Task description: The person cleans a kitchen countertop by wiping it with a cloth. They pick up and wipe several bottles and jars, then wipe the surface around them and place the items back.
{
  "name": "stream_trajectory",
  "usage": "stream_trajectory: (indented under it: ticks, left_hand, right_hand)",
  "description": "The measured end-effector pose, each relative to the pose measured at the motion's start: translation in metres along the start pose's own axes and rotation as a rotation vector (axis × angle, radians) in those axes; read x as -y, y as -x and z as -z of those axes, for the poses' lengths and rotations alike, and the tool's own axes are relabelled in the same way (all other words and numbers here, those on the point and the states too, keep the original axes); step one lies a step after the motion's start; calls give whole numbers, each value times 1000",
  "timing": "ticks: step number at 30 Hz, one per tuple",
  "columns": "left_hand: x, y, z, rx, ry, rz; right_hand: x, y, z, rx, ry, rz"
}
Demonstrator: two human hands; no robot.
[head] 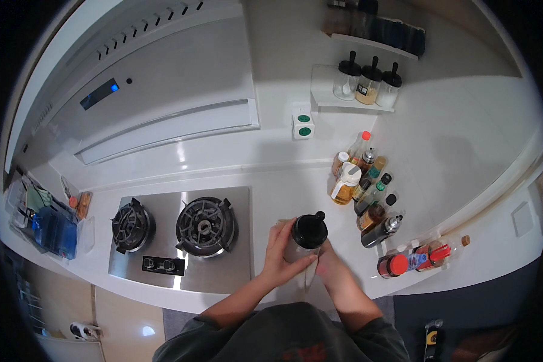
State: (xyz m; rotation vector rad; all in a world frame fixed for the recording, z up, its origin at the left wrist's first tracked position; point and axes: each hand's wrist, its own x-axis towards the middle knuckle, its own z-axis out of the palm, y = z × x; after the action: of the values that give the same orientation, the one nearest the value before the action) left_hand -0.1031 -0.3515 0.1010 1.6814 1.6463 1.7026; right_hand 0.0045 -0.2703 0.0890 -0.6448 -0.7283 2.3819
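A clear glass seasoning jar (297,253) with a black lid (308,231) and a black spoon handle is held in front of me, above the white counter. My left hand (277,253) wraps its near left side, thumb across the front. On the right, my right hand (326,261) holds a pale cloth (311,275) against the jar; its fingers are mostly hidden behind the jar. The cloth hangs down below the jar, between my wrists.
Oil and sauce bottles (372,199) stand right of my hands, with a red-lidded jar (392,265) nearer. A gas hob (217,271) lies left. Three similar jars (367,86) occupy a wall shelf (344,105). A range hood (181,68) overhangs the hob.
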Motion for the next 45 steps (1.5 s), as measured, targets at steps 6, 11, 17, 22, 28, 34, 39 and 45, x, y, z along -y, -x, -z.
stream_trajectory:
  ticks: [6, 11, 17, 22, 28, 34, 39, 45]
  left_hand:
    - [46, 3, -15, -157, -203, -34]
    - [92, 15, -12, -224, 296, 191]
    - [148, 70, -26, -243, 2, 415]
    - [174, 100, -42, -346, -141, 467]
    - [181, 107, -58, -516, -45, 478]
    - [179, 108, -67, -590, -106, 493]
    - [192, 114, -64, -553, -100, 483]
    - [162, 123, -49, -547, -364, 490]
  right_hand:
    - [-43, -19, 60, 102, -155, -245]
    - [-47, 5, 78, -60, -20, -322]
    - [-42, 31, 146, -255, 24, -167]
    - [-37, 47, 178, -343, 141, -133]
    - [-20, 53, 188, -326, 186, -172]
    - [-18, 52, 188, -242, 256, -173]
    - [-13, 57, 170, -236, 374, -151]
    - [19, 72, 146, -220, 1047, 343]
